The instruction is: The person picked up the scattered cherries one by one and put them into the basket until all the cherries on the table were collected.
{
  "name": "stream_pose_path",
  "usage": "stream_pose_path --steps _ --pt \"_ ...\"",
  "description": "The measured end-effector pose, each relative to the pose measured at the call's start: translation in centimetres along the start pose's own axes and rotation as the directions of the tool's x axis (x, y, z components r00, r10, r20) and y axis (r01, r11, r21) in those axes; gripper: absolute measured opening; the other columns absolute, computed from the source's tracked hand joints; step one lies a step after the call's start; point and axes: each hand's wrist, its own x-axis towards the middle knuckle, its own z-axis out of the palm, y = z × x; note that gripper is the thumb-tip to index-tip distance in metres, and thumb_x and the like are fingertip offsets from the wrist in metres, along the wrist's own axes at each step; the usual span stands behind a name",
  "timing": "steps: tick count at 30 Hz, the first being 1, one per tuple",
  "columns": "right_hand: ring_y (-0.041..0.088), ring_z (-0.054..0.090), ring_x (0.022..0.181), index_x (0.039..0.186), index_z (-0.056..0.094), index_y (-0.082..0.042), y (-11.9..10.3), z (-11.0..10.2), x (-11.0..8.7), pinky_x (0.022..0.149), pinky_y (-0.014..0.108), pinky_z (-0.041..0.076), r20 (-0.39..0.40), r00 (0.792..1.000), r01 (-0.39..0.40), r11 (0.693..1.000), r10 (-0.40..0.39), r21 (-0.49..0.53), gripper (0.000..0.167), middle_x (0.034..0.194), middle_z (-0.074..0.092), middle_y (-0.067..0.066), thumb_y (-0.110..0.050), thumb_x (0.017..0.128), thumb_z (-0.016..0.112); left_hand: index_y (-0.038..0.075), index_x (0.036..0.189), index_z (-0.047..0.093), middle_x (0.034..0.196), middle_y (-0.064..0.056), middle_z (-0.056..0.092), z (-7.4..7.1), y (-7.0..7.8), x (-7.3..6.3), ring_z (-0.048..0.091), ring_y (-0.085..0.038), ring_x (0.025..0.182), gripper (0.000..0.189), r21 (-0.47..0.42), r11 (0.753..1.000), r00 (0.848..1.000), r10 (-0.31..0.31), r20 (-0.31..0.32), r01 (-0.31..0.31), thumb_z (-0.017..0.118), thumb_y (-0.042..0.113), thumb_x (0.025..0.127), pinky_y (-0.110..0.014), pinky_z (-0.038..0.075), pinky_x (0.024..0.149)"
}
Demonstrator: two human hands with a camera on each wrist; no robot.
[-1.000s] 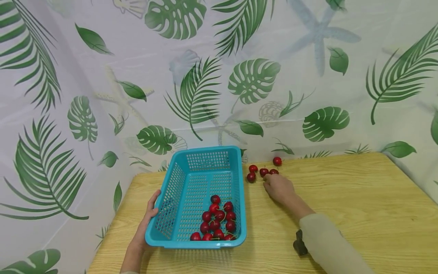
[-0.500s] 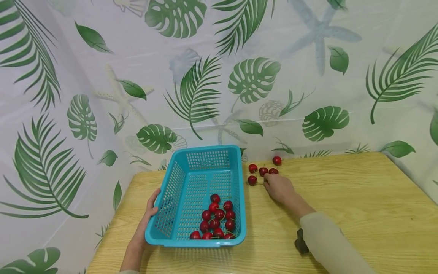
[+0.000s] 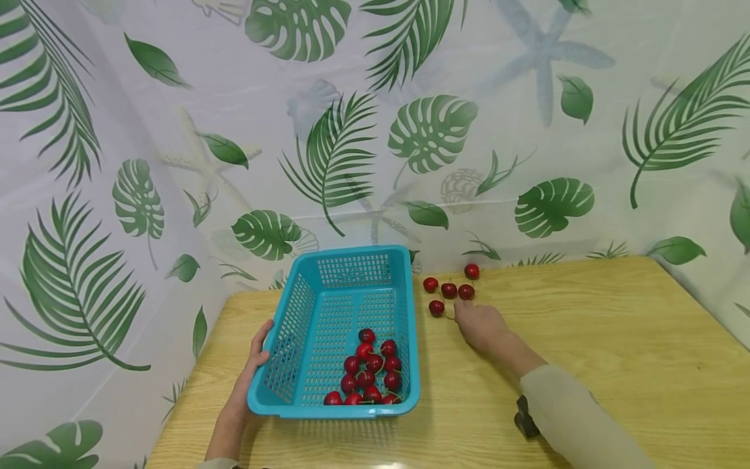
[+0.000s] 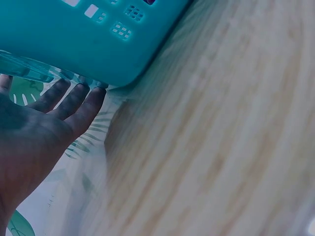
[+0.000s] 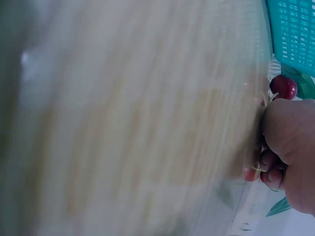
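Observation:
A blue plastic basket (image 3: 334,413) holds several dark red cherries (image 3: 366,378) towards its near right corner. On its left side my left hand (image 3: 256,358) touches the wall and rim; in the left wrist view its fingers (image 4: 91,105) reach out nearly straight against the basket. Right of the basket, my right hand (image 3: 482,327) is low over the table with curled fingers, pinching the stem of a cherry (image 3: 436,308). That same cherry (image 5: 283,87) hangs close by the hand in the right wrist view. The fingertips are mostly hidden in the head view.
Several more loose cherries (image 3: 448,290) lie just beyond the right hand, near the back edge of the wooden table (image 3: 609,339). A leaf-print sheet (image 3: 469,143) hangs behind and to the left of the table. A dark strap piece (image 3: 526,418) sits under the right sleeve.
The pinched cherry has shifted to the right and nearer, away from the neighbouring cherries. My right hand has drawn slightly back from the others. The left hand and basket hold still.

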Motion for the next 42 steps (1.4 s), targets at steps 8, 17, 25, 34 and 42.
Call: stream_pose_path --steps 8,17,25,34,42 --pt "0.023 0.054 0.060 0.096 0.046 -0.001 0.4 -0.6 -0.3 0.054 0.040 0.050 -0.019 0.998 -0.054 0.997 0.055 0.056 0.004 0.085 0.059 0.016 -0.003 0.097 0.049 0.033 0.158 0.003 0.164 -0.017 -0.005 -0.1 0.0 -0.3 0.007 -0.048 0.146 0.060 0.006 0.999 0.999 -0.035 -0.013 0.035 0.021 0.024 0.102 -0.048 0.029 0.107" --pt "0.017 0.050 0.057 0.099 0.047 -0.002 0.6 -3.3 0.5 0.049 0.036 0.046 -0.092 0.992 -0.072 0.983 0.089 0.168 0.014 0.083 0.056 0.008 0.000 0.090 0.057 0.048 0.150 0.017 0.162 -0.025 -0.006 0.2 -0.1 0.3 0.003 -0.051 0.146 0.057 -0.011 1.000 1.000 0.027 -0.003 -0.027 0.019 0.018 0.101 -0.038 0.030 0.110" --pt "0.016 0.042 0.056 0.094 0.050 -0.006 -1.6 -6.3 1.3 0.048 0.032 0.039 -0.147 0.984 -0.060 0.965 0.100 0.256 0.007 0.074 0.050 0.002 -0.003 0.097 0.045 0.047 0.151 0.015 0.161 -0.028 -0.009 0.1 -0.2 0.6 -0.002 -0.053 0.146 0.060 0.007 0.998 0.998 0.058 0.012 -0.058 0.019 0.017 0.099 -0.064 0.002 0.113" --pt "0.019 0.054 0.062 0.094 0.051 -0.008 -6.5 -8.9 1.6 0.051 0.033 0.043 -0.206 0.978 0.049 0.967 0.004 0.251 0.011 0.075 0.051 0.002 -0.014 0.103 0.048 0.034 0.158 0.002 0.164 -0.016 -0.007 -0.2 0.0 -0.3 0.007 -0.049 0.145 0.059 0.014 0.999 0.999 -0.036 0.007 0.036 0.021 0.026 0.102 -0.054 0.029 0.106" --pt "0.014 0.060 0.071 0.100 0.054 -0.010 -11.9 -10.0 1.9 0.058 0.030 0.051 -0.112 0.983 0.171 0.959 -0.149 0.226 0.009 0.089 0.062 0.002 -0.004 0.095 0.059 0.032 0.158 0.001 0.164 -0.016 -0.006 -0.3 0.0 -0.2 0.007 -0.048 0.146 0.060 -0.001 0.999 0.999 -0.034 -0.003 0.034 0.021 0.025 0.102 -0.050 0.029 0.107"
